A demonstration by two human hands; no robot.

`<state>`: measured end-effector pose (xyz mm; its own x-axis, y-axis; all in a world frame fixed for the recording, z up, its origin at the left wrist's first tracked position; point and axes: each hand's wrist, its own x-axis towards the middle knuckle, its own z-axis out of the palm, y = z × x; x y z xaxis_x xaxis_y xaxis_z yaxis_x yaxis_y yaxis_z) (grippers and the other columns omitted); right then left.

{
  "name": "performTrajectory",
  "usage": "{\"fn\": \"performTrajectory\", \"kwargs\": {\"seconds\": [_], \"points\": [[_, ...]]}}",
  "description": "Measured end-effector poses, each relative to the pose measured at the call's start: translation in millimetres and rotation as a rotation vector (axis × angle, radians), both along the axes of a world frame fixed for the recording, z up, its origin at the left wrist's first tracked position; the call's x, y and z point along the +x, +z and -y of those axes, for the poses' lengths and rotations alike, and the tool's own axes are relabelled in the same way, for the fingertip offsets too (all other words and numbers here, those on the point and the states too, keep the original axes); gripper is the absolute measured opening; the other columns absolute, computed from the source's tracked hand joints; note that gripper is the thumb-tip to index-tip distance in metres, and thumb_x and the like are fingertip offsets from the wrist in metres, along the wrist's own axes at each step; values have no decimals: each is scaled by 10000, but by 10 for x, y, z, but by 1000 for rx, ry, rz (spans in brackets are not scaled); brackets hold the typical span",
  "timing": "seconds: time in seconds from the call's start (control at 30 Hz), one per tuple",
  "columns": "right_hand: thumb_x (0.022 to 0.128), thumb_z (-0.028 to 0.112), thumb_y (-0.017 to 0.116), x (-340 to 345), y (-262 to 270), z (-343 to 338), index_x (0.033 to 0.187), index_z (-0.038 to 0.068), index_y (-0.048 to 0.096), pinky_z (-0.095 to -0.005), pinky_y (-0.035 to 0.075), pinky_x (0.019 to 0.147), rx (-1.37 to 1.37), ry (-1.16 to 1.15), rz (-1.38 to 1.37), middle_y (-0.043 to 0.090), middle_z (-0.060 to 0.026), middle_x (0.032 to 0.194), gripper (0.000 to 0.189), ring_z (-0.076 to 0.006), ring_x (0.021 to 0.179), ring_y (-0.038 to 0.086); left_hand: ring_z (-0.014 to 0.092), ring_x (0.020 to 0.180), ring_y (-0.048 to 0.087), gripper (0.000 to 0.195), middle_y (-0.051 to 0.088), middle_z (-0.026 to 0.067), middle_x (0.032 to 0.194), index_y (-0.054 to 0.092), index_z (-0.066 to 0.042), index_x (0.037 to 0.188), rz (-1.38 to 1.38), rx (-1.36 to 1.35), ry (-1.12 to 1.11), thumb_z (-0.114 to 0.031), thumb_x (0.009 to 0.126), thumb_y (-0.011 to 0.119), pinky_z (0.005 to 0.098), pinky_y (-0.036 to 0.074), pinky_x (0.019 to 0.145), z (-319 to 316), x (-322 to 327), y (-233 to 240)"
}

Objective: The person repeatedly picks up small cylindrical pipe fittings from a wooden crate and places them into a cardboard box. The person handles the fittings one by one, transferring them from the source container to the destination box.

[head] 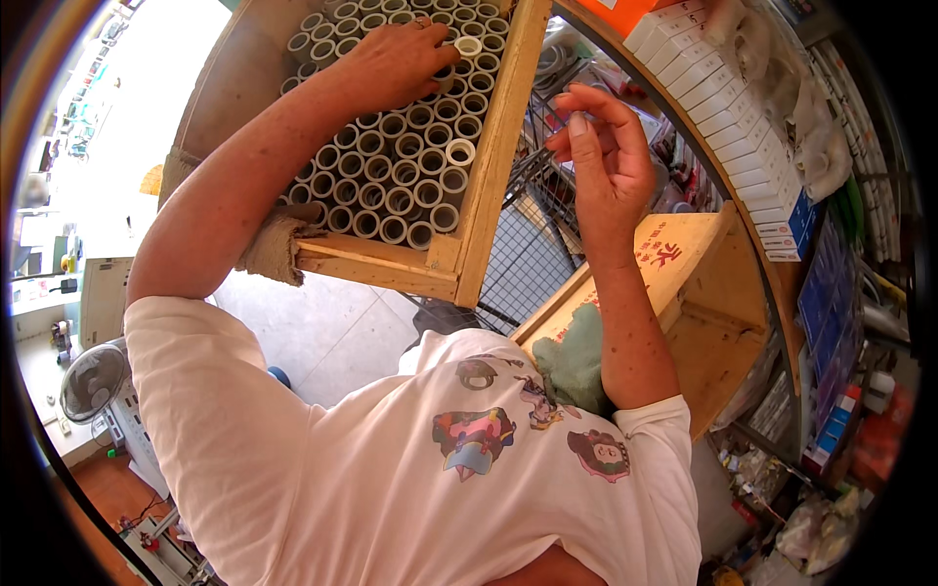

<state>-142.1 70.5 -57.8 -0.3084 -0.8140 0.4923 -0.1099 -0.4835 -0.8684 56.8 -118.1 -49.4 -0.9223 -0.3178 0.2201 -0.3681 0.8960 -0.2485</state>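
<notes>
My left hand [399, 62] reaches over a wooden crate [487, 165] packed with rows of upright grey-white plastic pipe fittings [377, 168]. Its fingers point right and rest on or just above the fittings' rims; what lies under the fingers is hidden. Close to the fingertips is one brighter white fitting [467, 46], and a second bright fitting [460, 151] stands by the right wall. My right hand [612, 157] is held up to the right of the crate, apart from it. Thumb and bent fingers are separated, with nothing visible between them.
Rough cloth [275, 242] covers the crate's near left corner. A wooden box [722, 315] bearing red writing stands at the right, with a green cloth [575, 359] beside it. Small white cartons [718, 110] line a curved-looking shelf edge. A wire rack [524, 256] lies below; a fan [95, 381] stands left.
</notes>
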Motion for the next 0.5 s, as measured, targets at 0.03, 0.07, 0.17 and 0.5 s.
{"fn": "performTrajectory", "kwargs": {"seconds": [0.03, 0.07, 0.17, 0.5], "points": [[940, 6, 546, -1, -5, 2, 1122, 22, 589, -201, 517, 662, -2, 2, 1, 657, -23, 1041, 188, -63, 711, 610, 242, 957, 578, 382, 528, 68, 955, 599, -94, 1081, 0, 5, 3, -158, 736, 750, 374, 525, 754, -3, -1, 1], [940, 7, 546, -2, -9, 4, 1122, 21, 590, -200, 517, 660, -5, 4, 3, 658, -22, 1040, 188, -63, 710, 610, 243, 958, 578, 384, 529, 69, 955, 599, -92, 1083, 0, 11, 5, -157, 736, 750, 375, 524, 754, -9, -2, 5], [942, 12, 547, -8, -10, 5, 1117, 23, 592, -200, 517, 656, 1, 8, -3, 658, -22, 1042, 181, -63, 707, 611, 245, 960, 579, 384, 532, 71, 957, 600, -90, 1084, -3, 17, 3, -159, 737, 751, 377, 523, 755, -30, -7, 23], [945, 19, 547, 0, -12, 9, 1098, 24, 595, -204, 524, 651, 4, 3, -6, 656, -25, 1048, 161, -70, 721, 630, 248, 965, 585, 373, 540, 71, 956, 601, -92, 1078, -11, 29, -4, -167, 746, 753, 379, 524, 762, -22, 4, 9]]}}
